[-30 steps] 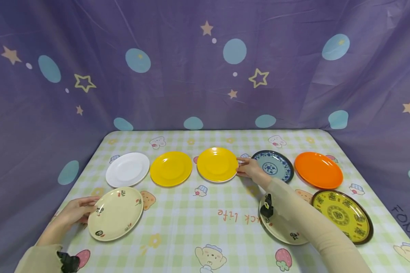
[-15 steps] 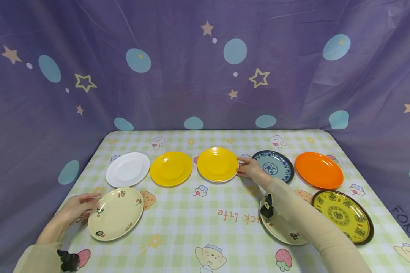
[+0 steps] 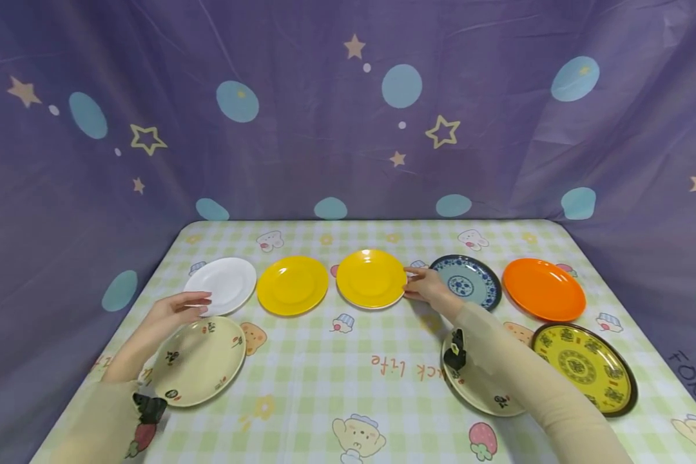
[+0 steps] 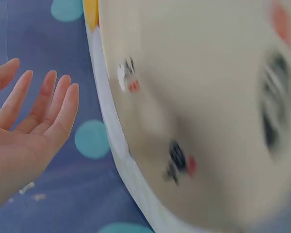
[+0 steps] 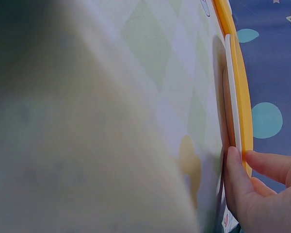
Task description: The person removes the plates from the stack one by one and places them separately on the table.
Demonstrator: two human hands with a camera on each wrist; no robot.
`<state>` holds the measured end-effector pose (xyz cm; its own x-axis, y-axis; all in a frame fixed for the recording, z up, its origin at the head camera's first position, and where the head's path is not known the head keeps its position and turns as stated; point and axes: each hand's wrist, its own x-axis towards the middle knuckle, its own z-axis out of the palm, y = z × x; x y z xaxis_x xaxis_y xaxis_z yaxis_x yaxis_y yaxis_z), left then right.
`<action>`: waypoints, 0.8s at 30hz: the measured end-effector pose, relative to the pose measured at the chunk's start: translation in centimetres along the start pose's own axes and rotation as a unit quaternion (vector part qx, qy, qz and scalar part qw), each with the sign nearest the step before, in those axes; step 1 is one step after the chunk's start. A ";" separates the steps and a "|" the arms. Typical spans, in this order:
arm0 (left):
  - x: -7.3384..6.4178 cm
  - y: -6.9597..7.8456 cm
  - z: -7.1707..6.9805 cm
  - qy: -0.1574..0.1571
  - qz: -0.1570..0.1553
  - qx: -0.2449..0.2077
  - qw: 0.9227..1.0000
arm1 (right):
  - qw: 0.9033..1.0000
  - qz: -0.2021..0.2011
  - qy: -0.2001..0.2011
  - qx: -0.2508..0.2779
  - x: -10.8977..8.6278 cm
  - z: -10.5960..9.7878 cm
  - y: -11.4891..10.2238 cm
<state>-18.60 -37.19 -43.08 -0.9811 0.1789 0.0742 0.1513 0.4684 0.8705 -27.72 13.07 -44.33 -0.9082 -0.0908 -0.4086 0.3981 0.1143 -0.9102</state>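
At the back middle of the table, my right hand (image 3: 432, 290) pinches the right rim of a yellow plate (image 3: 371, 278), with a white edge showing under the yellow. In the right wrist view, thumb and fingers hold that yellow rim (image 5: 244, 97) from both sides. My left hand (image 3: 165, 319) hovers above the far side of a cream plate with small floral prints (image 3: 209, 361). Its fingertips overlap the near edge of a white plate (image 3: 226, 280). The left wrist view has the left hand (image 4: 29, 126) with its fingers spread and nothing held.
Another yellow plate (image 3: 292, 287) lies between the white and the pinched one. To the right are a blue-patterned plate (image 3: 461, 283), an orange plate (image 3: 544, 290) and a dark-rimmed yellow-green plate (image 3: 580, 367). A second cream plate (image 3: 481, 396) is partly under my right forearm.
My left hand has left the cream plate's left rim and moved up and right toward the white plate. My right hand stays at the yellow plate's rim.
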 end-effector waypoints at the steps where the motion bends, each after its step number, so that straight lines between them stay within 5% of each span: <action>1: 0.4 0.6 0.5 -0.002 0.003 -0.006 1.000 | 1.000 -0.001 -0.001 0.000 0.0 0.0 0.0; 9: 3.1 6.9 4.4 -0.015 -0.039 0.010 0.999 | 1.000 -0.004 -0.003 0.004 0.0 0.0 0.0; 14: 5.1 7.7 6.5 -0.030 -0.051 0.026 0.998 | 1.000 -0.007 -0.010 0.006 -0.1 0.0 0.0; 24: 8.4 9.1 10.6 -0.048 -0.076 -0.022 0.996 | 1.000 0.003 -0.002 0.004 -0.1 0.0 -0.2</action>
<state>-24.15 -22.22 -39.71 -0.9760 0.1911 -0.1044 -0.0055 0.4576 0.8892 -27.69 13.03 -44.15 -0.9055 -0.0949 -0.4136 0.4039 0.1061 -0.9086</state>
